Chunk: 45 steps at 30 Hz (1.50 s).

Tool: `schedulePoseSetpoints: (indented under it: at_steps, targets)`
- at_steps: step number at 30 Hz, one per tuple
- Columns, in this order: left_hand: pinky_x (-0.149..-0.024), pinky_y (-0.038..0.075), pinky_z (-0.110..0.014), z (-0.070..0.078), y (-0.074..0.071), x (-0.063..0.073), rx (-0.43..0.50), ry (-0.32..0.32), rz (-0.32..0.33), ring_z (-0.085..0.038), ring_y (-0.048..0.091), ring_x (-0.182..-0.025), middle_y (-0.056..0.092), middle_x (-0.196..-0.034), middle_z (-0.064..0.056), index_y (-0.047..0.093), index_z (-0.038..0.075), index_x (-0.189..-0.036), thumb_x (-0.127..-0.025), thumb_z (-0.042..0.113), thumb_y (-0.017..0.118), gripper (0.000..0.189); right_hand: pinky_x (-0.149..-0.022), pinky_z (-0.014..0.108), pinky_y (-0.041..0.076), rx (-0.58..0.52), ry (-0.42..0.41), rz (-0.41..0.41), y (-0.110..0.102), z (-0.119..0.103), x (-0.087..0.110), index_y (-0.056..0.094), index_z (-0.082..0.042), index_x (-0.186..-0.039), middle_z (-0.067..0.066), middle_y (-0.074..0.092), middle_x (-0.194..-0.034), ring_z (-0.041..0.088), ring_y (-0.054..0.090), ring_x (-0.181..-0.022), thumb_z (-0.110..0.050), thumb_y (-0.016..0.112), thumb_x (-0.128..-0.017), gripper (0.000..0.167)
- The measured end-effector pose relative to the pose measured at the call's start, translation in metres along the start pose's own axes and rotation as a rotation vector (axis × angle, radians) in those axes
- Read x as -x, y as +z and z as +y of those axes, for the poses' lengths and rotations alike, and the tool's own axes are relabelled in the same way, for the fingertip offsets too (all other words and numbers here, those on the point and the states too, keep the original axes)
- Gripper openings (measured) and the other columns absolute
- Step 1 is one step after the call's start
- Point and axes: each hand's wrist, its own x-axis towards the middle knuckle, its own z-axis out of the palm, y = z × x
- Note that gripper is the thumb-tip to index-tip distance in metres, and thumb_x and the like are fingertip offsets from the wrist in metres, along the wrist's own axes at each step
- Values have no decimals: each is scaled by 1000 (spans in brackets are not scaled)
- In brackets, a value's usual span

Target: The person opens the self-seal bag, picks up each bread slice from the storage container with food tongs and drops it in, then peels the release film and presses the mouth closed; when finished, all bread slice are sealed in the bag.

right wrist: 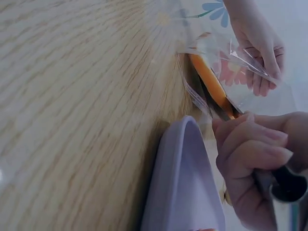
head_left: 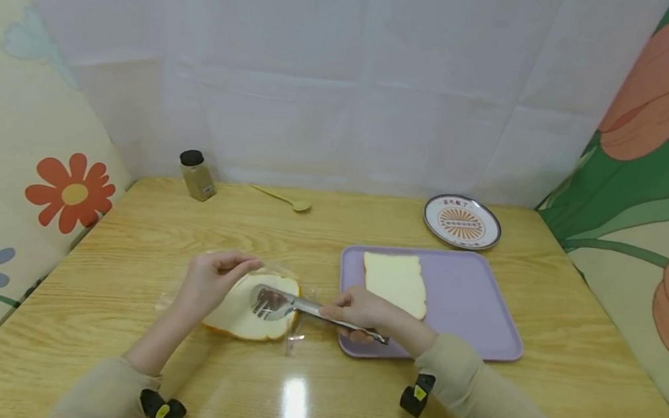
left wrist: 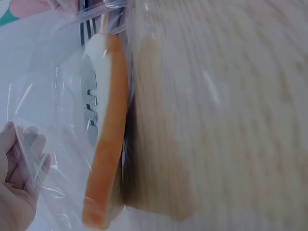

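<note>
Left hand [head_left: 211,284]: fingertips pinch the raised film of a clear bag [left wrist: 53,192]; grip narrow. Right hand [head_left: 361,312]: grip closed round the metal tongs [head_left: 302,304], with their slotted head over the pale face of a bread slice [head_left: 230,309]. The lower jaw is mostly hidden.

That slice lies in the bag on the counter [head_left: 584,363], left of a purple tray [head_left: 464,300]. A second slice [head_left: 394,274] lies flat on the tray's left part, partly behind the right hand.

Far edge, left to right: black-lidded jar [head_left: 197,178], upright; yellow spoon [head_left: 301,206]; printed plate [head_left: 462,222], just behind the tray.
</note>
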Motion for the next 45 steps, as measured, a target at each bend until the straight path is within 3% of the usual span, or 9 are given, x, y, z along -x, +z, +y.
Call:
schedulePoseSetpoints:
  at_steps: [4,9,11,17,23,29,34,39,45]
  targets:
    - [-49,45,-11,-2,0,0,0,18,-17,2,58,-59,73,-78,-10,75,4,-82,-80,3,72,4,-32,17,30,-140,15,-67,-5,0,1,60,9,-89,-1,48,-51,5,36,-34,-26,52,-97,37]
    - [-55,51,-12,0,-1,-1,28,-9,-48,7,61,-67,73,-80,-12,75,3,-82,-79,2,73,4,-34,16,28,-319,47,-167,-9,-1,1,56,7,-99,-2,45,-55,3,35,-37,-29,48,-98,37]
    - [-55,51,-12,2,-2,-1,18,1,-49,3,62,-66,73,-80,-11,75,4,-82,-79,2,73,4,-33,16,28,-286,43,-158,-7,-1,1,57,7,-97,-2,45,-54,4,35,-37,-29,49,-98,36]
    - [-53,49,-11,5,-2,-2,-22,17,-38,-6,66,-64,74,-80,-9,75,5,-84,-81,3,71,5,-32,18,31,5,-21,-8,-1,-4,1,62,7,-87,0,49,-49,6,36,-34,-28,54,-96,38]
    - [-56,50,-10,6,-1,-2,29,-10,-57,6,61,-67,73,-81,-13,74,2,-83,-79,2,72,5,-34,16,27,-235,48,-108,-2,-8,2,54,4,-93,-2,43,-56,4,32,-37,-30,43,-101,36]
    - [-57,49,-9,7,2,0,19,-6,-20,-2,65,-66,74,-79,-11,74,5,-83,-81,4,71,5,-31,18,30,-26,-12,-22,0,-10,2,60,8,-90,1,48,-52,7,35,-34,-27,49,-99,38]
    - [-56,50,-12,7,6,1,73,-51,-33,-3,66,-66,73,-79,-13,73,2,-83,-82,6,71,5,-33,17,30,-99,8,-80,-1,-11,0,58,7,-91,1,48,-54,6,34,-36,-29,48,-99,39]
    - [-59,50,-10,3,3,1,9,-95,-8,2,64,-67,73,-79,-11,74,2,-84,-83,8,70,6,-34,16,32,-90,22,-148,-5,-9,4,56,4,-92,0,49,-55,5,37,-38,-35,48,-98,41]
    - [-58,49,-8,-1,-3,1,3,-124,43,3,63,-68,73,-80,-14,73,0,-85,-84,8,70,9,-34,18,33,-47,15,-127,-20,-3,17,61,5,-94,0,51,-54,6,38,-37,-36,50,-97,43]
